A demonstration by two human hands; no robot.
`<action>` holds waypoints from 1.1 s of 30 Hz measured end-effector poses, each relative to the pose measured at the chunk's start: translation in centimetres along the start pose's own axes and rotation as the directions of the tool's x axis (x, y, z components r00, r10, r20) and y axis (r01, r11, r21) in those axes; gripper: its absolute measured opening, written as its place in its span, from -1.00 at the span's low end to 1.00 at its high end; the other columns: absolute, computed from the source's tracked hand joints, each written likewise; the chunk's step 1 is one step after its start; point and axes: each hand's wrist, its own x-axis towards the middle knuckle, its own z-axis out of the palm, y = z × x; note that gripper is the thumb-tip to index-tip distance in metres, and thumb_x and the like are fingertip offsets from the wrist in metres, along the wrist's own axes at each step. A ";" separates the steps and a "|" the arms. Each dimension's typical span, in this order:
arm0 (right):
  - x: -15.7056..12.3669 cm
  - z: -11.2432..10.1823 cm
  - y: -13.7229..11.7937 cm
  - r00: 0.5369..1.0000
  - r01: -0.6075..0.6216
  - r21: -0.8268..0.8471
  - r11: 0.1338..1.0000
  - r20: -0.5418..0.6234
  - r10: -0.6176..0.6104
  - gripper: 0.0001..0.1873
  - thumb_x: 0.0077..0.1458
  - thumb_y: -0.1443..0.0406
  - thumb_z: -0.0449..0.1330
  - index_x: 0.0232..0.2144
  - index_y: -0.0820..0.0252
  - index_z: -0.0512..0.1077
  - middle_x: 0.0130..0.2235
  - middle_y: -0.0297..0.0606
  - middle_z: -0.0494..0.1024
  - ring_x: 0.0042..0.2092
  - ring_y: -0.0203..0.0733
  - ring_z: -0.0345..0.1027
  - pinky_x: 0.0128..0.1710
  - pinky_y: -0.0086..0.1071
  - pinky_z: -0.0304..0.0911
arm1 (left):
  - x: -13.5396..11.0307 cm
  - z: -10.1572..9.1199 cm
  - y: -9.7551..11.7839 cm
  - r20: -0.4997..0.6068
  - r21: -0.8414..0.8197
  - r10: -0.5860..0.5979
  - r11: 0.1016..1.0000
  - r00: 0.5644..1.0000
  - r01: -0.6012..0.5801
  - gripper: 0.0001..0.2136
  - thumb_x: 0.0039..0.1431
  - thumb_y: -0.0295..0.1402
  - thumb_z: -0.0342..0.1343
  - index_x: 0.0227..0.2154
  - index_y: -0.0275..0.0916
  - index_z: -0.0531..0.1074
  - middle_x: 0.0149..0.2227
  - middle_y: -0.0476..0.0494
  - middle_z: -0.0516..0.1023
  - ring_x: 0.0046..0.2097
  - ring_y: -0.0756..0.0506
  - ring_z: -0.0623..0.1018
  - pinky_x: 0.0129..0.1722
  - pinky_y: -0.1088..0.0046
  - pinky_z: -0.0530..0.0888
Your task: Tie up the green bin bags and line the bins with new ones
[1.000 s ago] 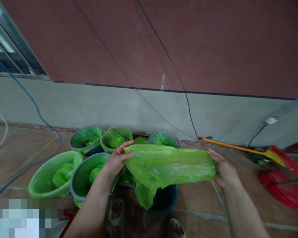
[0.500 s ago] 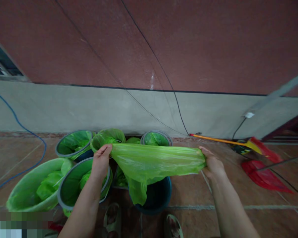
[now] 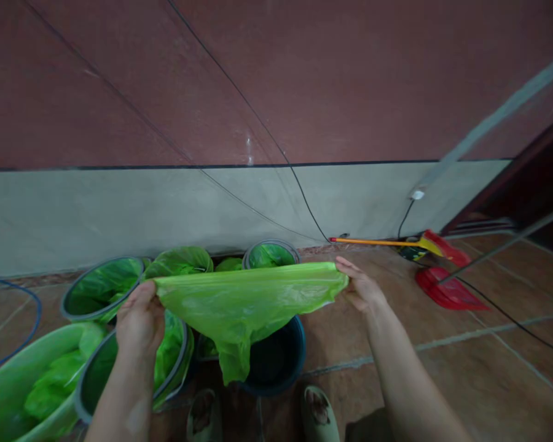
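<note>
The green bag (image 3: 253,291) hides part of the blue bin (image 3: 300,359), its inside too dark to read. The left forearm (image 3: 126,380) covers part of a grey-rimmed bin (image 3: 96,371); the left edge crops a pale green bin (image 3: 13,377) and a blue hose (image 3: 39,313), the bottom edge both sandals (image 3: 323,423).

Between the bare left hand (image 3: 141,316) and bare right hand (image 3: 362,287) hangs a translucent green plastic bag (image 3: 253,294), above a round dark-blue plastic bucket (image 3: 297,367) on the brown tiled floor (image 3: 502,374). Round bins lined with green plastic (image 3: 82,296) cluster left of and behind the bucket, near the maroon-and-grey wall (image 3: 120,209). To the right lie an orange-handled broom (image 3: 378,242) and, before its head, a red plastic dustpan (image 3: 449,298).
</note>
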 end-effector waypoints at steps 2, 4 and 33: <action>0.0 0.0 -0.1 0.999 -0.022 0.046 0.999 -0.034 0.024 -0.67 -0.18 0.33 0.36 -0.26 0.13 0.49 -0.45 -0.40 0.58 -0.46 -0.31 0.42 -0.47 -0.48 0.32 | -0.1 0.2 0.1 -0.028 -0.012 0.016 1.000 0.999 -0.017 -0.88 -0.11 -0.41 0.26 -0.49 -0.29 0.44 -0.49 0.04 0.50 -0.40 0.04 0.46 -0.35 0.54 0.42; -0.4 0.3 0.0 0.997 -0.068 0.005 0.998 -0.019 0.068 -0.70 -0.10 0.20 0.34 -0.26 0.15 0.50 -0.39 -0.33 0.61 -0.42 -0.27 0.45 -0.46 -0.45 0.34 | -0.1 0.3 0.2 -0.054 -0.015 0.036 0.999 0.998 -0.037 -0.88 -0.12 -0.42 0.26 -0.49 -0.29 0.44 -0.49 0.05 0.50 -0.40 0.05 0.45 -0.35 0.55 0.43; -5.7 7.0 3.3 0.754 0.657 -0.537 0.529 0.453 -0.476 -0.62 0.05 0.18 0.19 -0.05 0.07 0.47 -0.05 -0.19 0.52 -0.03 -0.10 0.38 0.00 -0.22 0.26 | -6.0 6.4 -3.0 0.387 0.476 0.186 0.798 0.903 -0.369 -0.77 0.15 -0.21 0.07 -0.29 -0.22 0.54 -0.44 -0.03 0.49 -0.42 -0.01 0.39 -0.40 0.51 0.29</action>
